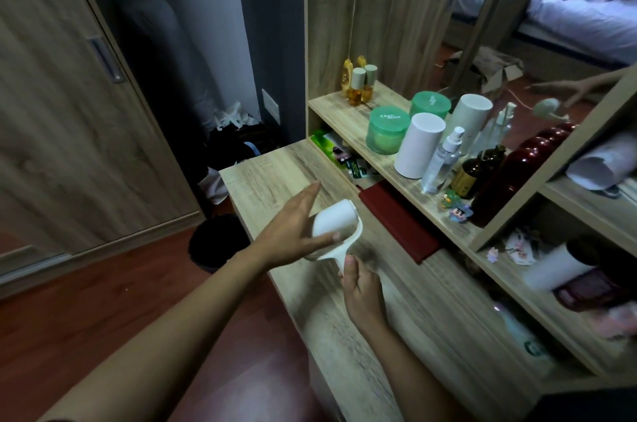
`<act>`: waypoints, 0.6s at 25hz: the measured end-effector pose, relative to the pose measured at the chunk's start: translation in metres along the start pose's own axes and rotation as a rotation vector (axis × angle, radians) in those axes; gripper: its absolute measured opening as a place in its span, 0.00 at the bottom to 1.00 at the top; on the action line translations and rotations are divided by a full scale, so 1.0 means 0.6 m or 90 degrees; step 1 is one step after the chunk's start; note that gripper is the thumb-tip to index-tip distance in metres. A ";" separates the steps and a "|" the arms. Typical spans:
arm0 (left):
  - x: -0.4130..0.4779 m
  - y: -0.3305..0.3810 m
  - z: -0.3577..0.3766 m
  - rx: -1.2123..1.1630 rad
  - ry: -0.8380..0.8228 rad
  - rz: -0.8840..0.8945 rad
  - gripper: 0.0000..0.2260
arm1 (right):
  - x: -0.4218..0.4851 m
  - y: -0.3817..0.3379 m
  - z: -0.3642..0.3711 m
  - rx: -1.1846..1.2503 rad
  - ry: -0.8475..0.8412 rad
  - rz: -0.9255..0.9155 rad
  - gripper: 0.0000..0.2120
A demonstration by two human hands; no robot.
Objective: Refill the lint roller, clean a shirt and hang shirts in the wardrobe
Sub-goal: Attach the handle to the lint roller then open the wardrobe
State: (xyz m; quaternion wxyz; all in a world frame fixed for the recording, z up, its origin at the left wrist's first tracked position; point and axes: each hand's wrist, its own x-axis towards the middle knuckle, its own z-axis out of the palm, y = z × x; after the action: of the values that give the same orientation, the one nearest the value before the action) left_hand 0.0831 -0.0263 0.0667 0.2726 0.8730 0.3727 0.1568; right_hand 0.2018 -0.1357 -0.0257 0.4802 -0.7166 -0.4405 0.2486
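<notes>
left hand [293,221]: reaching in from the left; fingers lying nearly straight along the far side of the roll, thumb pressing across its near end; roll pinched between thumb and fingers
right hand [362,287]: gripping the white handle from below; fingers curling round it, thumb pointing up along the stem
lint roller [336,218]: being held in both hands just above the desk top [262,176], not touching it; white roll sitting on the frame, tilting up to the right; no print showing on the roll
shelf [341,107]: running along the back of the desk top, in front of the mirror [551,25]
green jar [387,130]: standing on the shelf; white lid writing reading "Chan" on the first line; second line blurring, cannot tell
white cylinder [418,145]: standing just right of the green jar; no label facing the camera
spray bottle [443,159]: clear, standing just beside the white cylinder; no writing legible
brown bottle [477,173]: carrying a yellow label; text too small to read
green packets [331,145]: lying under the shelf; printed, but writing not resolving
red folder [400,221]: lying flat under the shelf, near the lint roller
wardrobe door [69,111]: standing at left, well apart from the hands
</notes>
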 end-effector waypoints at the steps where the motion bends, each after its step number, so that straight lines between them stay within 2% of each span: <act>1: 0.005 -0.009 -0.007 -0.004 0.032 -0.020 0.39 | 0.000 -0.003 0.004 0.001 0.001 -0.001 0.26; 3: 0.021 -0.041 -0.034 -0.011 0.167 -0.094 0.30 | -0.001 -0.010 0.017 -0.002 -0.005 0.000 0.24; 5: 0.021 -0.076 -0.063 0.006 0.227 -0.133 0.25 | -0.003 -0.014 0.040 -0.004 -0.020 0.005 0.26; 8: -0.021 -0.100 -0.077 0.007 0.119 -0.030 0.24 | -0.001 -0.034 0.092 0.010 -0.030 0.005 0.29; 10: -0.049 -0.118 -0.087 0.031 0.068 0.009 0.27 | 0.006 -0.052 0.132 0.034 -0.026 0.000 0.31; 13: -0.076 -0.177 -0.134 0.065 0.086 0.002 0.28 | 0.016 -0.098 0.202 0.052 -0.022 -0.025 0.32; 15: -0.090 -0.218 -0.171 0.063 0.102 -0.010 0.26 | 0.019 -0.129 0.250 0.052 -0.024 -0.044 0.29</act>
State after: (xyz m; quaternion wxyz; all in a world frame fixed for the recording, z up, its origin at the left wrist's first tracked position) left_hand -0.0759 0.0458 0.0678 0.1997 0.8672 0.4075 0.2050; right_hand 0.0600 -0.0439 -0.0167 0.5090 -0.6756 -0.4638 0.2633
